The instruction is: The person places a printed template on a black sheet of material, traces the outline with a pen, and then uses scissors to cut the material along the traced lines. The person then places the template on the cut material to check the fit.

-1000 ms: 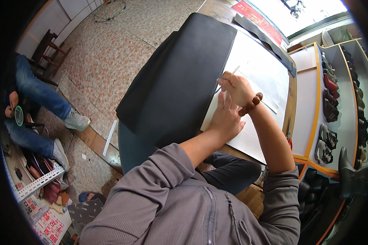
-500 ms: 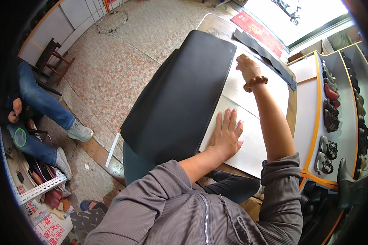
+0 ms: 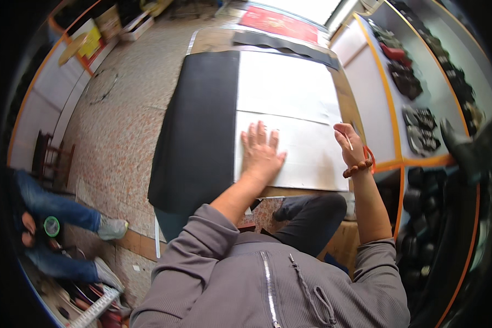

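Note:
My left hand (image 3: 261, 156) lies flat with fingers spread on a white sheet (image 3: 287, 82), which has a line or seam across it. Close to the sheet's right edge is my right hand (image 3: 347, 143), its fingers closed around a thin pale stick-like tool whose kind I cannot make out. Beside the beaded bracelet on that wrist shows an orange-red loop (image 3: 370, 157), partly hidden. A large black sheet (image 3: 197, 126) of leather-like material lies left of the white one and hangs over the table's left side.
The wooden table (image 3: 213, 39) carries a wavy black strip (image 3: 284, 45) at its far end. A red mat (image 3: 279, 23) lies beyond. Orange-edged shelves (image 3: 385, 65) with shoes rise on the right. At left sits another person (image 3: 60, 197), near a dark wooden stool (image 3: 54, 158).
My right hand has come back from the far part of the white sheet to its near right edge. The left hand stays flat on it. The whole view has turned.

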Available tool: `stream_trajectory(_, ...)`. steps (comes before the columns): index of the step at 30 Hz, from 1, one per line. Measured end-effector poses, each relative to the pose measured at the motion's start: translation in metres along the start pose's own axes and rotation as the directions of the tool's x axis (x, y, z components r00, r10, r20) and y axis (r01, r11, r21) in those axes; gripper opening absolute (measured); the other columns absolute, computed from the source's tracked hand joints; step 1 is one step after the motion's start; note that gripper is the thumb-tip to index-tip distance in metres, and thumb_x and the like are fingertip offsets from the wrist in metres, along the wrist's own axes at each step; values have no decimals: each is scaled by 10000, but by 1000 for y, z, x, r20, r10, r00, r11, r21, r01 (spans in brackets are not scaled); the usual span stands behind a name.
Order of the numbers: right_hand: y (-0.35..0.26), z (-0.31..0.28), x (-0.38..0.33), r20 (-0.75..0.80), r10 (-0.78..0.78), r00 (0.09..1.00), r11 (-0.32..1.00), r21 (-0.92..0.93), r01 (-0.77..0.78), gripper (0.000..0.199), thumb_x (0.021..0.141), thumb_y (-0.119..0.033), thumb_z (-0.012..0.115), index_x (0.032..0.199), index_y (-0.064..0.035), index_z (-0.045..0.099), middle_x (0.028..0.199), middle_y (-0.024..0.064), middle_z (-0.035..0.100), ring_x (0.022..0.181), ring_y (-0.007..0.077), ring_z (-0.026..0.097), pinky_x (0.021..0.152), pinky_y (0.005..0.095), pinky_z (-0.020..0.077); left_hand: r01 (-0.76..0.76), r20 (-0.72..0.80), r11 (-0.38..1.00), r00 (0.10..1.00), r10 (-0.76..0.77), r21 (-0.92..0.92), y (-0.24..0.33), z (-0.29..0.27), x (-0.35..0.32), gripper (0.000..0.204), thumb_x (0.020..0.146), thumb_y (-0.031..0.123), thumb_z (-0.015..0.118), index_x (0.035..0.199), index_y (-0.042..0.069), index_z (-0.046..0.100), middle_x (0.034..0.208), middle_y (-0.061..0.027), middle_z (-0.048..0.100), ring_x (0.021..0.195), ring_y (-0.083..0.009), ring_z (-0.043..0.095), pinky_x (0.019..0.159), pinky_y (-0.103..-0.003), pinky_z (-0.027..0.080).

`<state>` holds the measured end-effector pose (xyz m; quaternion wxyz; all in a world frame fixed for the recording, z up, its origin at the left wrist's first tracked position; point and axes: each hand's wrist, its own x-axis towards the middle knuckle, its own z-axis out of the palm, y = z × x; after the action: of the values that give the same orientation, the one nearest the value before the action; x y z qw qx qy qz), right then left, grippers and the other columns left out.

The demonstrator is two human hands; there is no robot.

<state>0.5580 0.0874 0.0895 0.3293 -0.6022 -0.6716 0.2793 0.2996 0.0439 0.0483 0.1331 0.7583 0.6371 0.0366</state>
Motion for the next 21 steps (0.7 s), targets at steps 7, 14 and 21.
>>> stream_trajectory(7,64,-45,-124,-339,294,894,937,286,-200,204,933,-110,560,1091,16,589,1019,75,625,948,143,582,869,279,465,-21,-87,997,996,14,-79,-2,5,4,571,935,396,485,1410,94,385,1516,-218,244,1422,-383,170,1153,-536,98)
stream_trajectory(14,80,-34,-149,-325,272,906,901,417,-121,191,929,-106,561,1093,-9,577,974,18,588,844,82,541,787,232,458,-159,-354,702,924,-142,-695,-45,-6,-16,378,916,181,579,1216,-49,556,1404,-233,411,1296,-343,422,1067,-385,347)
stream_trajectory(21,76,-34,-127,-210,206,956,925,362,-120,232,933,-164,573,1112,-16,560,971,18,595,821,81,543,752,236,462,5,-34,120,948,-317,-993,-85,-29,-61,377,971,233,523,1302,58,484,1282,-97,493,1149,-166,465,990,-342,364)
